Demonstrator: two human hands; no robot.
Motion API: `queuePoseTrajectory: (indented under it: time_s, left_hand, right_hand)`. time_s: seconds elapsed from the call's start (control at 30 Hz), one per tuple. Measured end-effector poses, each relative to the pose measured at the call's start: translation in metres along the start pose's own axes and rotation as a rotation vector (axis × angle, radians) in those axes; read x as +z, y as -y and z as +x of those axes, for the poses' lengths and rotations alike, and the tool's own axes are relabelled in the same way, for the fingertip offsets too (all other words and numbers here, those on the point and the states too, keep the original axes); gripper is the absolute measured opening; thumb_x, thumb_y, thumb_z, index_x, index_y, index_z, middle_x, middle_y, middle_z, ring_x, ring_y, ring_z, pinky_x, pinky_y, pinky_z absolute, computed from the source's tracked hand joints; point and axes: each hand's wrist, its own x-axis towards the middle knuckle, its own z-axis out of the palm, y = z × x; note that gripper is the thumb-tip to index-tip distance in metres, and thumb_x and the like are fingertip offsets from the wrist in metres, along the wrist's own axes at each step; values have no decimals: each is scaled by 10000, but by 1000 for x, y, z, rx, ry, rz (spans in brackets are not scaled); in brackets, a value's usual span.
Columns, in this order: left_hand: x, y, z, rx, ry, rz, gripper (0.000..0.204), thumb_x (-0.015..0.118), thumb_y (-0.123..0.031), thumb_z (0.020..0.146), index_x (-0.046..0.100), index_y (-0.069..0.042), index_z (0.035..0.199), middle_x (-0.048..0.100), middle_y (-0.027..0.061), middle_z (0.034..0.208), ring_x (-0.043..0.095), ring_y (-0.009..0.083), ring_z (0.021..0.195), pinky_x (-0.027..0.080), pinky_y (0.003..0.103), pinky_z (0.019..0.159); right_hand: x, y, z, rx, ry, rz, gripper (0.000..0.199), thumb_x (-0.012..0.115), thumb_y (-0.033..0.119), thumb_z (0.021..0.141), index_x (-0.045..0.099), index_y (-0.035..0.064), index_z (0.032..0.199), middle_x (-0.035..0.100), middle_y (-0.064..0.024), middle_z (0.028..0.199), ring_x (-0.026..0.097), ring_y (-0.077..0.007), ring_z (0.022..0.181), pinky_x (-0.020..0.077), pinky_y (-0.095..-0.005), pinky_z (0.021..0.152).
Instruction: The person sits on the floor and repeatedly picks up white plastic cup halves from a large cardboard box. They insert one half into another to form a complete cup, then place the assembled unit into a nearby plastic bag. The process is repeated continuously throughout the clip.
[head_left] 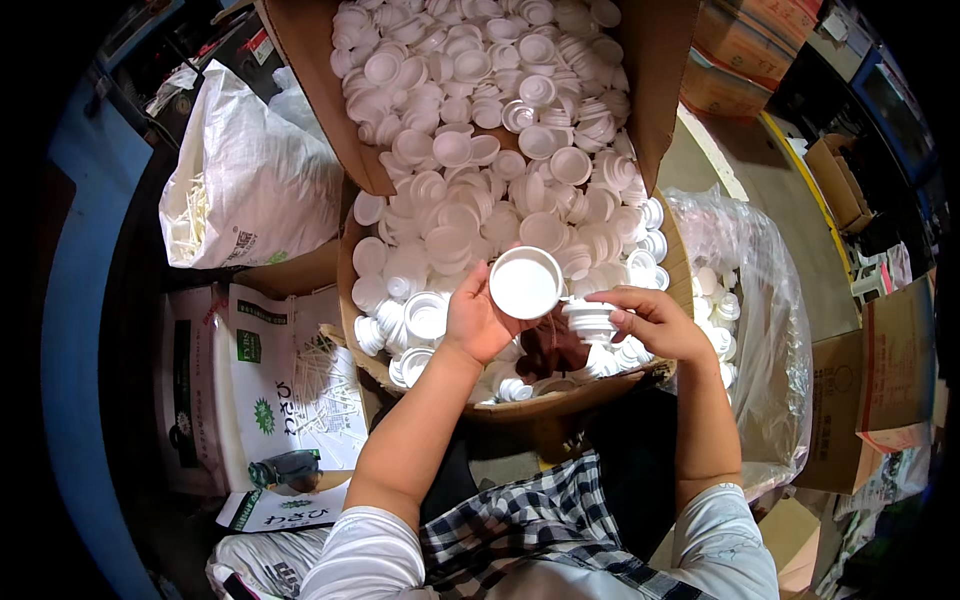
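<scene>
Okay, head view from where I'm standing: left hand (476, 320) has its grip on a round white cap (526, 283), right hand (655, 322) kinda pinches a ridged white cap (589, 320), both over a cardboard box (520, 408) of loose caps (541, 232).

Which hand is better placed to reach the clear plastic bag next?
Probably the right hand: it's nearer the clear plastic bag, though holding a ridged white cap; the left hand is farther off.
</scene>
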Motion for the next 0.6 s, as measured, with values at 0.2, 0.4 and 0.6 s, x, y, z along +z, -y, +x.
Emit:
queuePoseTrajectory:
  time_s: [0.2,0.4,0.6]
  left_hand:
    - [8,13,-2,-18,54,134,504,372,-375,925,353,-79,1332,390,140,1352,381,336,1235,328,551,977]
    - [15,26,2,50,38,42,566,346,-454,928,305,-81,1352,348,136,1377,359,324,1249,311,513,1005]
    - [15,28,1,82,-26,105,496,309,-434,949,345,-104,1318,408,92,1317,424,266,1190,399,442,937]
  right_hand:
    - [15,-16,19,-81,-171,539,260,504,192,917,541,70,1144,578,-1,914,534,-66,739,458,-200,581]
    - [31,-33,38,-106,-373,567,442,630,222,834,467,57,1211,556,-64,1076,541,-127,949,491,-267,742]
    - [41,-34,43,-199,-372,291,659,699,94,746,354,50,1307,485,-98,1192,468,-184,1102,480,-309,814]
